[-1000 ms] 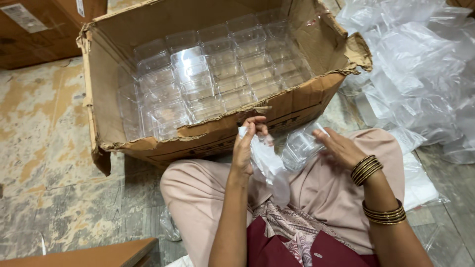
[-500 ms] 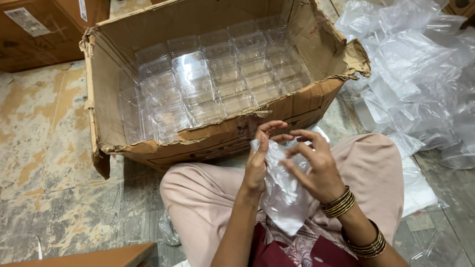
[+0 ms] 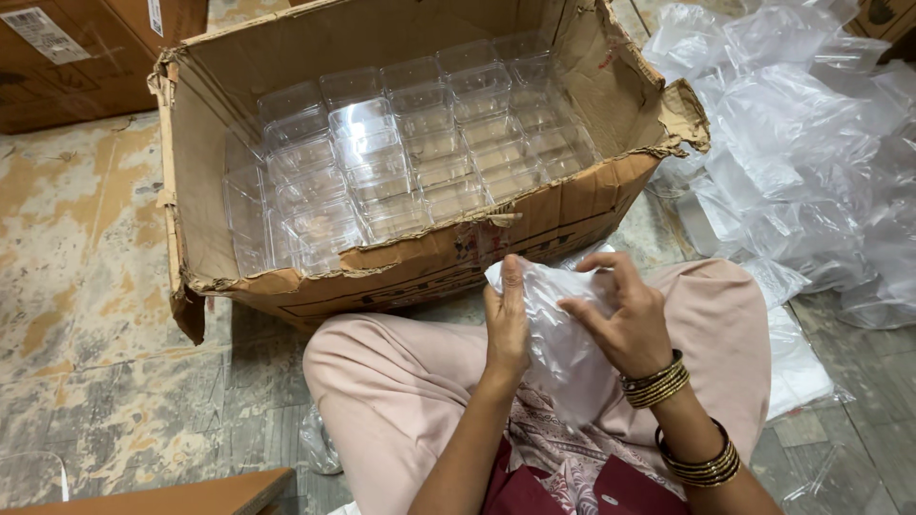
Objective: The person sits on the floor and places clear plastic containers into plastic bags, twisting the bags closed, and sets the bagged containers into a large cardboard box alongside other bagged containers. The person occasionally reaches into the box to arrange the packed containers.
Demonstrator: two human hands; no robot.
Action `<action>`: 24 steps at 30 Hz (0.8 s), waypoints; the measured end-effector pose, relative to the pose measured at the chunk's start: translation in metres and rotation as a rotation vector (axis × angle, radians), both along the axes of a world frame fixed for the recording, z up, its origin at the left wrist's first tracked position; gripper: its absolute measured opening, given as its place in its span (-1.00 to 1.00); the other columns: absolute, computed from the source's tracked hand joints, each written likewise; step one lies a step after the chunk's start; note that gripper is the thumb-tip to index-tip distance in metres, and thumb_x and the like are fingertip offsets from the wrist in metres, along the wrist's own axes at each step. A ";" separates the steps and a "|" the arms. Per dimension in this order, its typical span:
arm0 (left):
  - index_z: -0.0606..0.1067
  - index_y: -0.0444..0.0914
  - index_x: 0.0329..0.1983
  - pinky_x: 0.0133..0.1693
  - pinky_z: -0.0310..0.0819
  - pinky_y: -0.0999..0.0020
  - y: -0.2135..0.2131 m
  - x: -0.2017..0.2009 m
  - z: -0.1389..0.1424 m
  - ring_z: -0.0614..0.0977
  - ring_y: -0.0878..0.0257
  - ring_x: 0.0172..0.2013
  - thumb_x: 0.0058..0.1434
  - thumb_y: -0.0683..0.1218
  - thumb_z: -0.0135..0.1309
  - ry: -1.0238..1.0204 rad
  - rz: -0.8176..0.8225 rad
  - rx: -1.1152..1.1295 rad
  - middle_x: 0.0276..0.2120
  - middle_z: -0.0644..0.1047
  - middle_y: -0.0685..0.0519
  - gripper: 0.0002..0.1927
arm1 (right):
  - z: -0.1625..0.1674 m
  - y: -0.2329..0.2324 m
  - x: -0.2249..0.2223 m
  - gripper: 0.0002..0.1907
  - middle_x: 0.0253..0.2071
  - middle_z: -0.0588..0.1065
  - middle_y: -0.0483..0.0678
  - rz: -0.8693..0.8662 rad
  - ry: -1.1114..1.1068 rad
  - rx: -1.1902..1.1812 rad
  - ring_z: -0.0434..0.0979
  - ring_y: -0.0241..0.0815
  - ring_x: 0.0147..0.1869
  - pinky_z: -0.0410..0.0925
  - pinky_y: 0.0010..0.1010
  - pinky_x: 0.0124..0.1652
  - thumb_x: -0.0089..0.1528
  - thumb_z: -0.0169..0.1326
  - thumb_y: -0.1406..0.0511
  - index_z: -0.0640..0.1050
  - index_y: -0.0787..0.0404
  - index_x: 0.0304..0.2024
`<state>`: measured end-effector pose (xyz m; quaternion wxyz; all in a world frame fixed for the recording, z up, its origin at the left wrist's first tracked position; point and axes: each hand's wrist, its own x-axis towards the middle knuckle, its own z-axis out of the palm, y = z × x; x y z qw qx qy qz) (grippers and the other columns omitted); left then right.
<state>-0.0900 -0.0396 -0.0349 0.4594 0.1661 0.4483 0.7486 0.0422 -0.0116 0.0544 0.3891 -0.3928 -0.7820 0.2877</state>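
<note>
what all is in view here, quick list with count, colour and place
cardboard box: one, brown, torn rim, open on the floor ahead
clear plastic containers: many, see-through, packed in rows inside the box
plastic bags: a heap, clear, on the floor at right
second cardboard box: one, brown, top left corner
brown board: one, bottom left edge
floor: worn, mottled beige
clear plastic bag: one, held over the lap
bangles: several, gold, right forearm
left hand: gripping the bag's left edge
right hand: fingers on the bag

A torn cardboard box (image 3: 420, 257) blocks the front, crumpled plastic bags (image 3: 811, 162) crowd the right, bare floor (image 3: 76, 286) lies left.
</note>
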 end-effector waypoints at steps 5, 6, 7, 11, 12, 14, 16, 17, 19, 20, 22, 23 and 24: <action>0.48 -0.31 -0.15 -0.31 0.41 0.41 -0.008 -0.003 0.017 0.49 0.38 -0.37 0.50 0.20 -0.08 -0.019 -0.117 0.129 -0.36 0.49 0.11 -0.53 | -0.014 0.002 0.005 -0.70 -0.69 0.42 -0.15 -0.029 -0.056 0.017 0.37 -0.36 -0.63 0.22 -0.42 -0.58 0.32 0.13 0.19 0.59 0.26 -0.41; 0.49 -0.29 -0.11 -0.25 0.47 0.42 -0.010 -0.005 0.023 0.55 0.38 -0.34 0.44 0.15 -0.05 -0.091 -0.180 0.195 -0.32 0.54 0.10 -0.60 | -0.017 0.002 0.006 -0.67 -0.68 0.37 -0.13 -0.039 -0.040 0.004 0.32 -0.35 -0.61 0.21 -0.41 -0.56 0.37 0.10 0.19 0.57 0.27 -0.41; 0.51 -0.27 -0.06 -0.20 0.53 0.44 -0.012 -0.006 0.030 0.61 0.38 -0.30 0.38 0.10 -0.01 -0.163 -0.243 0.260 -0.29 0.59 0.09 -0.65 | -0.020 0.002 0.007 -0.63 -0.66 0.32 -0.11 -0.050 -0.025 -0.010 0.27 -0.33 -0.60 0.19 -0.39 -0.54 0.41 0.07 0.19 0.54 0.29 -0.41; 0.56 -0.28 -0.06 -0.16 0.50 0.48 -0.014 -0.008 0.045 0.61 0.40 -0.27 0.29 -0.11 0.09 -0.058 -0.277 0.233 -0.26 0.61 0.10 -0.79 | -0.018 0.002 0.008 -0.66 -0.67 0.30 -0.14 -0.070 0.051 -0.031 0.23 -0.35 -0.58 0.17 -0.38 -0.54 0.46 -0.01 0.19 0.59 0.29 -0.27; 0.57 -0.29 -0.11 -0.19 0.50 0.49 -0.013 -0.008 0.045 0.60 0.41 -0.30 0.31 -0.10 0.10 -0.048 -0.252 0.212 -0.29 0.62 0.12 -0.81 | -0.015 0.002 0.008 -0.70 -0.68 0.32 -0.10 -0.119 -0.003 -0.083 0.25 -0.32 -0.60 0.16 -0.35 -0.53 0.45 -0.02 0.20 0.63 0.25 -0.19; 0.58 -0.30 -0.19 -0.26 0.43 0.52 -0.010 -0.006 0.040 0.54 0.45 -0.35 0.32 -0.10 0.14 0.005 -0.207 0.189 -0.34 0.59 0.15 -0.85 | -0.008 0.001 0.006 -0.67 -0.70 0.37 -0.03 -0.229 -0.111 -0.186 0.28 -0.25 -0.63 0.14 -0.31 -0.52 0.45 -0.05 0.21 0.71 0.16 -0.02; 0.57 -0.29 -0.26 -0.33 0.30 0.55 -0.008 -0.004 0.031 0.44 0.50 -0.39 0.34 -0.11 0.22 0.097 -0.158 0.184 -0.39 0.53 0.21 -0.86 | 0.000 -0.001 0.006 -0.68 -0.42 0.46 0.04 -0.003 0.088 0.118 0.45 -0.24 -0.33 0.30 -0.36 -0.32 0.47 -0.01 0.19 0.55 0.37 -0.02; 0.57 -0.28 -0.26 -0.33 0.29 0.55 -0.007 -0.004 0.027 0.44 0.50 -0.39 0.32 -0.10 0.24 0.101 -0.172 0.212 -0.39 0.53 0.21 -0.85 | 0.003 -0.002 0.006 -0.63 -0.28 0.51 0.07 0.117 0.184 0.266 0.53 -0.23 -0.19 0.39 -0.38 -0.22 0.49 0.02 0.19 0.47 0.47 -0.02; 0.57 -0.25 -0.26 -0.32 0.28 0.55 -0.007 -0.003 0.019 0.44 0.51 -0.39 0.29 -0.07 0.27 0.111 -0.196 0.262 -0.39 0.53 0.23 -0.84 | 0.005 -0.002 0.005 -0.69 -0.33 0.57 0.03 0.052 0.050 0.156 0.58 -0.25 -0.25 0.42 -0.43 -0.26 0.36 0.10 0.20 0.57 0.38 -0.17; 0.54 -0.24 -0.28 -0.33 0.27 0.55 -0.007 -0.003 0.017 0.42 0.50 -0.38 0.31 -0.09 0.29 0.096 -0.200 0.269 -0.39 0.51 0.23 -0.83 | 0.005 -0.002 0.005 -0.72 -0.35 0.59 0.01 0.025 -0.016 0.102 0.61 -0.27 -0.29 0.44 -0.45 -0.28 0.30 0.14 0.20 0.62 0.33 -0.24; 0.49 -0.23 -0.32 -0.33 0.23 0.54 -0.007 -0.002 0.016 0.39 0.49 -0.38 0.35 -0.12 0.33 0.067 -0.205 0.284 -0.39 0.47 0.24 -0.77 | 0.003 -0.002 0.005 -0.75 -0.37 0.60 -0.02 -0.037 0.006 0.007 0.59 -0.26 -0.33 0.42 -0.44 -0.30 0.34 0.11 0.23 0.62 0.33 -0.25; 0.50 -0.23 -0.31 -0.32 0.26 0.54 -0.006 -0.002 0.017 0.41 0.49 -0.38 0.32 -0.11 0.31 0.048 -0.210 0.259 -0.40 0.48 0.23 -0.80 | 0.001 -0.002 0.005 -0.76 -0.38 0.60 -0.04 -0.066 0.017 -0.040 0.59 -0.26 -0.35 0.42 -0.44 -0.31 0.35 0.10 0.25 0.61 0.33 -0.25; 0.51 -0.23 -0.30 -0.31 0.30 0.54 -0.006 -0.002 0.018 0.43 0.48 -0.38 0.30 -0.11 0.29 0.029 -0.215 0.232 -0.40 0.50 0.23 -0.83 | 0.000 -0.001 0.006 -0.76 -0.37 0.60 -0.05 -0.053 0.035 -0.028 0.60 -0.27 -0.33 0.42 -0.46 -0.29 0.37 0.08 0.26 0.60 0.33 -0.26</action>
